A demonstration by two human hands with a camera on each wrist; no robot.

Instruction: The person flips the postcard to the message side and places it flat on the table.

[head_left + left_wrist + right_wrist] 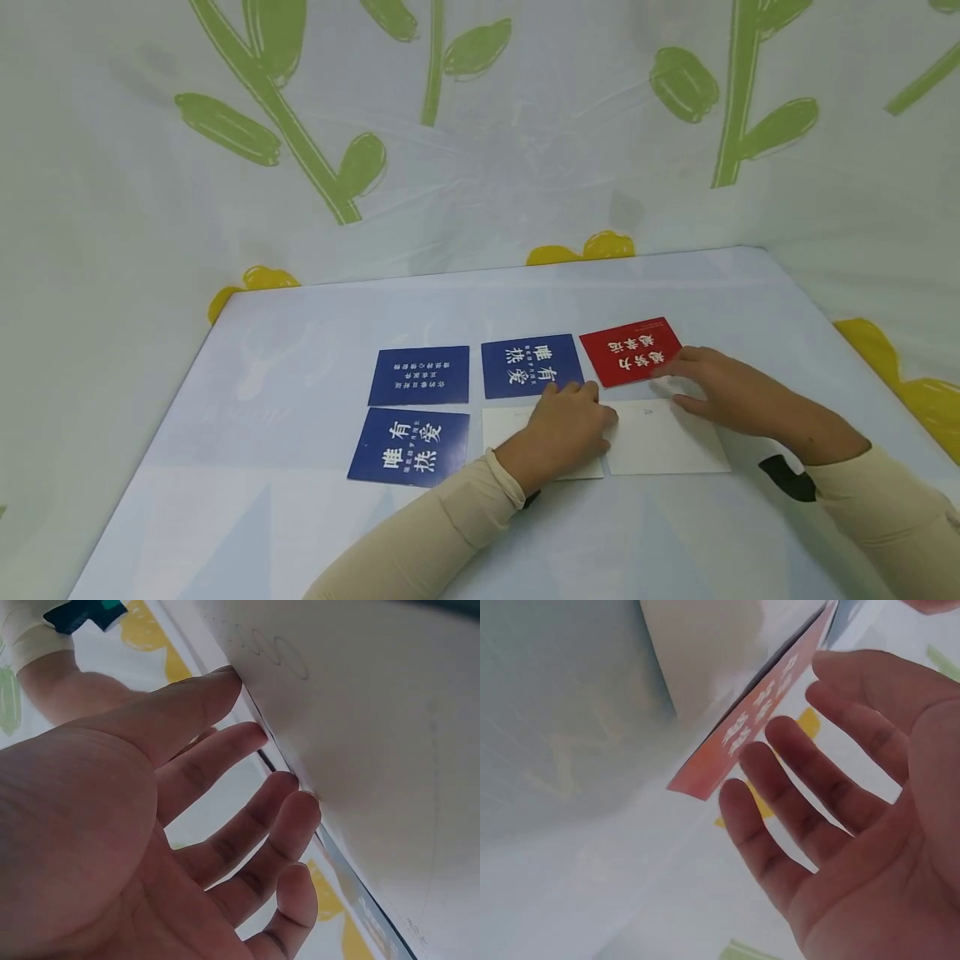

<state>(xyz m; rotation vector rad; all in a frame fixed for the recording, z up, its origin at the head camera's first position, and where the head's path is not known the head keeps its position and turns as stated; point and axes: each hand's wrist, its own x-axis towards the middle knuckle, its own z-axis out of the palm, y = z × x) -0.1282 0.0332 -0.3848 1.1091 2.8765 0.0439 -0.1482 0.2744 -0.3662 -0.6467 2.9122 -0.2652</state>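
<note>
My left hand [558,433] lies over a white card [504,423] in the front row, its fingers loosely bent. In the left wrist view, its fingertips [296,810] touch or nearly touch the edge of a white card [360,750]. Beside it, my right hand [738,396] hovers with relaxed, spread fingers between a red card [626,350] with white characters and a second white card [667,446]. In the right wrist view, the fingers [761,780] stand near the red card [742,735]; whether they touch it I cannot tell. Neither hand grips anything.
Behind the left hand is a blue card [517,362] with white characters. Two more blue cards, one at the back [420,358] and one in front [367,450], lie to the left. All rest on a pale table [247,417] bordered by a patterned white cloth [525,167].
</note>
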